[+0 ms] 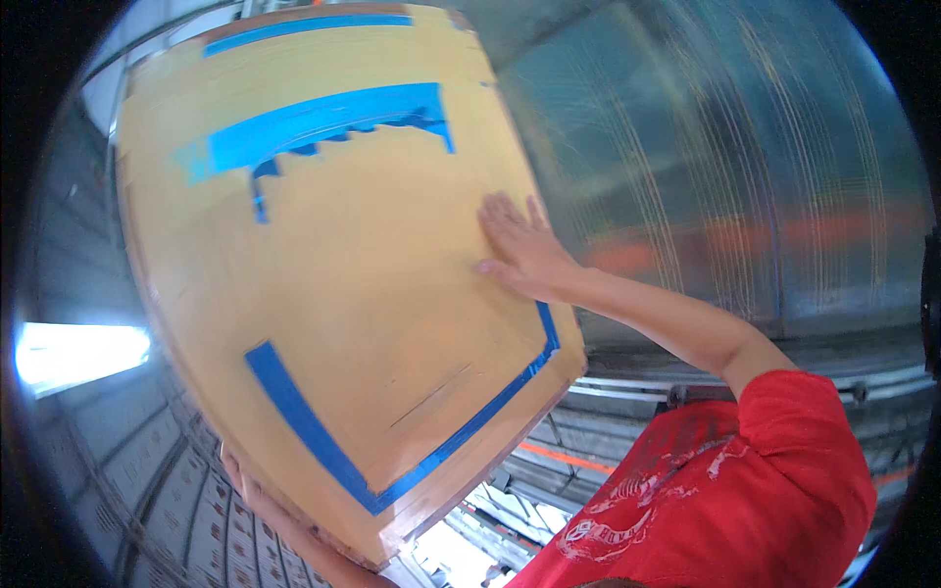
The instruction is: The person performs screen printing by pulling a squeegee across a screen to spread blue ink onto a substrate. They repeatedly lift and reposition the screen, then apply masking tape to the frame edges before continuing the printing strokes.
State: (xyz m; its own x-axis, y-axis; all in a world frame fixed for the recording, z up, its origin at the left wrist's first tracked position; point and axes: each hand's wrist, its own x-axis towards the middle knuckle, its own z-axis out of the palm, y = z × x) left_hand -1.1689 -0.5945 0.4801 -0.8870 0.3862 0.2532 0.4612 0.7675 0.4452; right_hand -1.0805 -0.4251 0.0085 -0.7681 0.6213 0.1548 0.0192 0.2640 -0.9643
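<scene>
A large yellow screen-printing screen [382, 245] fills the left and middle of the view, tilted. Torn blue tape [323, 122] crosses its upper part. More blue tape [312, 431] makes a corner along its lower part, and a thin dark streak shows on the mesh near there. My left hand [240, 478] grips the screen's lower left edge, with most of its fingers hidden behind the frame. Flat on the mesh near the right edge rests my right hand [524, 250], its fingers stretched out and holding nothing.
On the right lies a broad shiny grey surface [686, 167] with rows of thin streaks and an orange reflection. Metal racks or rails [618, 392] run beyond my red sleeve. A bright light panel [83, 355] and tile-like rows [186, 500] appear at left.
</scene>
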